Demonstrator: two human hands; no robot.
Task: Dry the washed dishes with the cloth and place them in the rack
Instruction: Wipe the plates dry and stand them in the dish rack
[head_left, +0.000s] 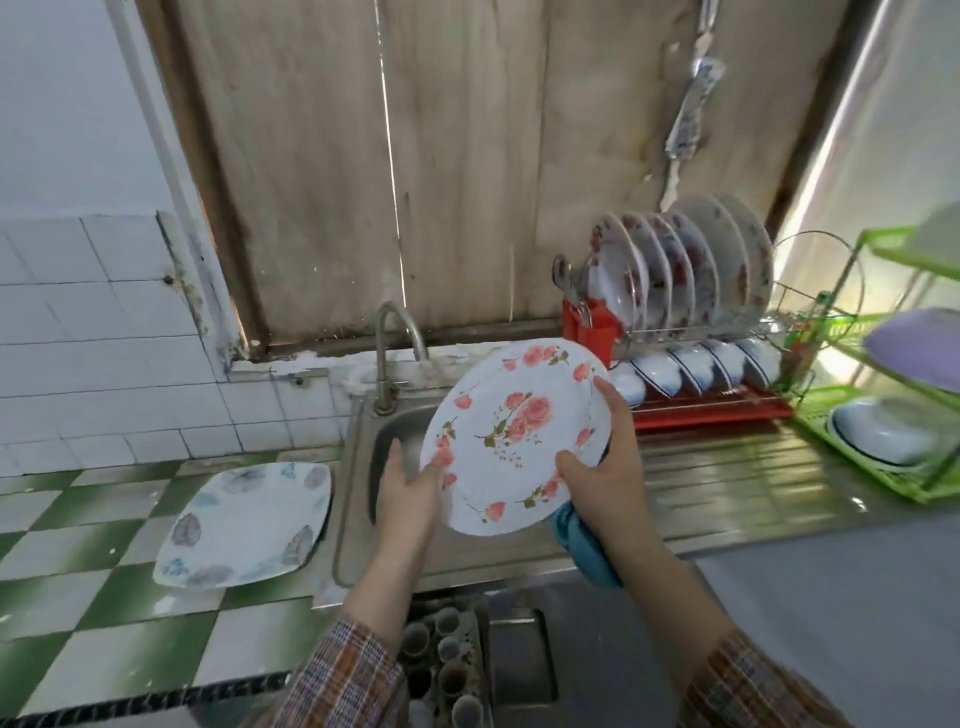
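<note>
Rose plate (511, 431) tilted over sink (402, 423), frame centre; left hand (410, 488) pinches left rim, right hand (605, 467) grasps right rim, blue cloth (584, 543) beneath palm; rack (711, 408) upper right

— What's over the sink (358, 467)?
— A plate (514, 436) with roses, tilted, its face toward us. The left hand (410, 488) holds its left rim. The right hand (602, 467) grips the right rim, thumb on the face, with a blue cloth (582, 540) bunched under the palm.
— And around it?
— A square plate (244, 525) lies flat at left, and a tap (395, 353) stands behind. The rack (701, 332) at far right has dishes (691, 270) on edge.
</note>
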